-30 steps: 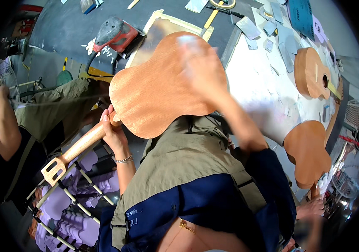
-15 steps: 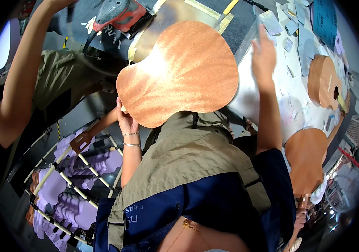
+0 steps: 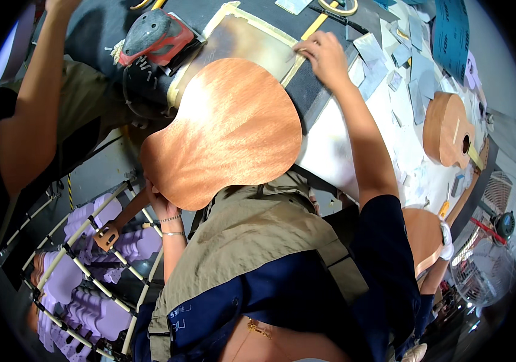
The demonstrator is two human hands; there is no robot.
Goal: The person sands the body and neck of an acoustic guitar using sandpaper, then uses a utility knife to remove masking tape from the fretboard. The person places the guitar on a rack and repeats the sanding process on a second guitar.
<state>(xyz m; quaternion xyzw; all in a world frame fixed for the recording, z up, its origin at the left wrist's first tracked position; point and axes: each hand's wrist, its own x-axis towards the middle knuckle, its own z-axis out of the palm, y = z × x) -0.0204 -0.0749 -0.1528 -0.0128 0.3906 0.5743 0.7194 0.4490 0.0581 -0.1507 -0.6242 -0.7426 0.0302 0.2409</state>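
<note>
A wooden guitar (image 3: 246, 127) lies back-up across the middle, its bare grained back catching bright light, its neck angled down to the lower left toward the slotted headstock (image 3: 107, 234). My left hand (image 3: 160, 200) is closed around the neck at the heel, partly hidden under the body's edge. My right hand (image 3: 324, 55) is over the dark bench beyond the guitar, fingers curled in a pinch beside a yellow strip (image 3: 312, 27); what they hold, if anything, is too small to make out. A red-and-grey power sander (image 3: 158, 39) rests above the guitar's upper left.
Sanding scraps (image 3: 366, 63) cover the right bench (image 3: 336, 157), with a ukulele body (image 3: 442, 130) and another guitar body (image 3: 421, 235) held by a person's gloved hand (image 3: 446, 247). A co-worker's arm (image 3: 34, 133) is at left, above a rack (image 3: 80, 271) of purple parts. A fan (image 3: 481, 271) stands right.
My right hand has left the guitar's back, swung right, then moved up and left to the bench with fingers curling. The guitar has tilted and shifted; the co-worker's arm has risen.
</note>
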